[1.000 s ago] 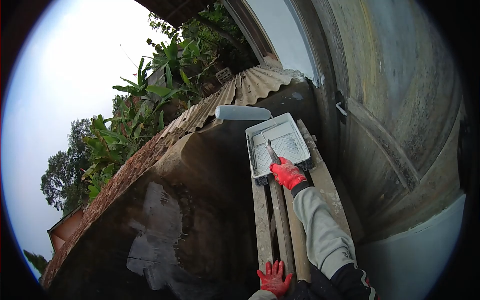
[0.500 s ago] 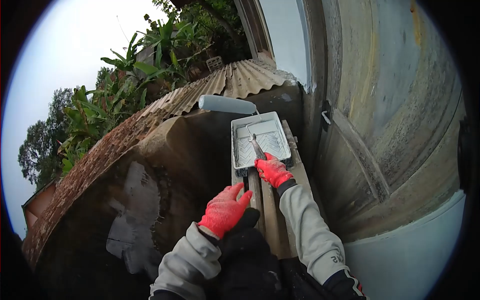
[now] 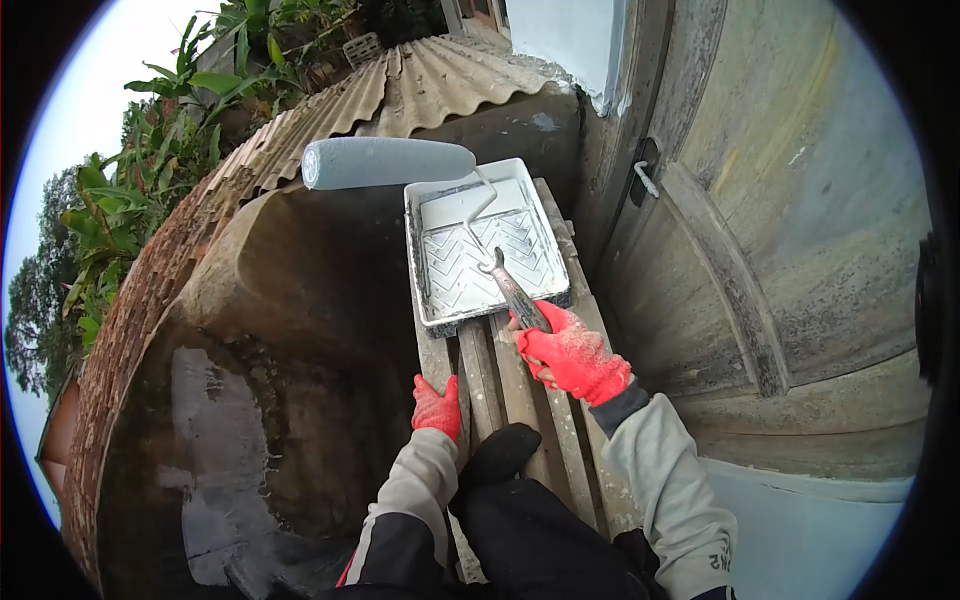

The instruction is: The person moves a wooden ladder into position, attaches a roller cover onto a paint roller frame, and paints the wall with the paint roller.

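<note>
In a red glove, my right hand is closed round the worn handle of a paint roller. The roller's long pale sleeve hangs in the air beyond the tray's far left corner, and its wire frame crosses above the tray. White paint coats the ribbed floor of the paint tray, which sits on a slatted wooden bench. My left hand, gloved in red too, grips the left edge of the bench just below the tray; some of its fingers are hidden.
A dark shoe and black-trousered legs are on the bench. To the right stands a weathered wooden door with a handle. Corrugated roofing lies ahead, and a stained, curved surface drops away on the left.
My left hand has gone from hovering in the air down to the bench edge. The view has moved closer to the tray, and the roller sleeve appears larger and farther left.
</note>
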{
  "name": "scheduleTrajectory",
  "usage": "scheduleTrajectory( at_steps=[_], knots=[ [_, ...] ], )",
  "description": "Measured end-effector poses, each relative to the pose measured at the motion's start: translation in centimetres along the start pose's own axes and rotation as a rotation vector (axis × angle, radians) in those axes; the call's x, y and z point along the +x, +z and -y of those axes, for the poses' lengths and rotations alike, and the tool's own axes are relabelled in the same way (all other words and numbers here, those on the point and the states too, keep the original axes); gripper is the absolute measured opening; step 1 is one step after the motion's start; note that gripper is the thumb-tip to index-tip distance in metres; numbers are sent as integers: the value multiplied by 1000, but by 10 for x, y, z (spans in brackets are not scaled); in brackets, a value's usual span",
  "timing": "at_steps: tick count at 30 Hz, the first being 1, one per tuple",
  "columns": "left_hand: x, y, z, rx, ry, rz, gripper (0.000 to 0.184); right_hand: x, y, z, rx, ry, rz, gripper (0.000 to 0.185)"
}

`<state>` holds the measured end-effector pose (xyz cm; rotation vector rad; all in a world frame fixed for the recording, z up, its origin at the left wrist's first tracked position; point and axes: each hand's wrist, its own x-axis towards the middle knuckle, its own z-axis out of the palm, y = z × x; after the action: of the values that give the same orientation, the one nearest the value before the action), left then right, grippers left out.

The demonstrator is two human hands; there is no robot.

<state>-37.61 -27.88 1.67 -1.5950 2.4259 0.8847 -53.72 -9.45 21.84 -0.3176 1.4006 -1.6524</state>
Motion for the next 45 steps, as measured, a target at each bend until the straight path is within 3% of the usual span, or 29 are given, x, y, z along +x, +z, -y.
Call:
scheduleTrajectory(
  at_steps=[5, 17, 19, 21, 22, 23, 25, 27, 30, 33, 35, 37, 42, 45],
  knots=[
    [2, -3, 3, -85, 55, -36, 84, 17, -9, 18, -17, 64, -46, 18],
    [10, -10, 1, -181, 89, 66, 84, 75, -14, 8, 69, 45, -88, 18],
    [16, -11, 11, -244, 81, 122, 86, 90, -14, -2, 102, 44, -75, 18],
    [22, -20, 19, -253, 129, 333, 90, 102, -15, -12, 151, 55, -48, 18],
    [22, -54, -7, 65, 62, 433, 78, 104, -14, -14, 168, 49, -52, 19],
    [33, -78, -24, 69, 59, 435, 78, 108, -13, -18, 171, 52, -53, 19],
    [50, -113, -53, 428, 242, 654, 61, 111, -14, -28, 246, 86, -53, 20],
    [45, -132, -99, 83, 245, 515, 48, 116, -14, -36, 286, 113, -59, 23],
    [50, -118, -146, -463, 261, 534, 42, 119, -13, -44, 328, 133, -69, 26],
    [67, -73, -178, -636, 392, 532, 44, 120, -14, -44, 330, 122, -36, 29],
    [66, -65, -206, -1137, 141, 789, 47, 117, -11, -49, 267, 196, -101, 33],
    [67, -62, -215, -1187, 179, 862, 42, 116, -13, -49, 266, 205, -119, 41],
    [65, -57, -226, -1149, 137, 839, 26, 113, -23, -47, 241, 205, -98, 20],
    [66, -57, -229, -1119, 127, 810, 23, 117, -24, -44, 204, 153, -46, 22]
  ],
)
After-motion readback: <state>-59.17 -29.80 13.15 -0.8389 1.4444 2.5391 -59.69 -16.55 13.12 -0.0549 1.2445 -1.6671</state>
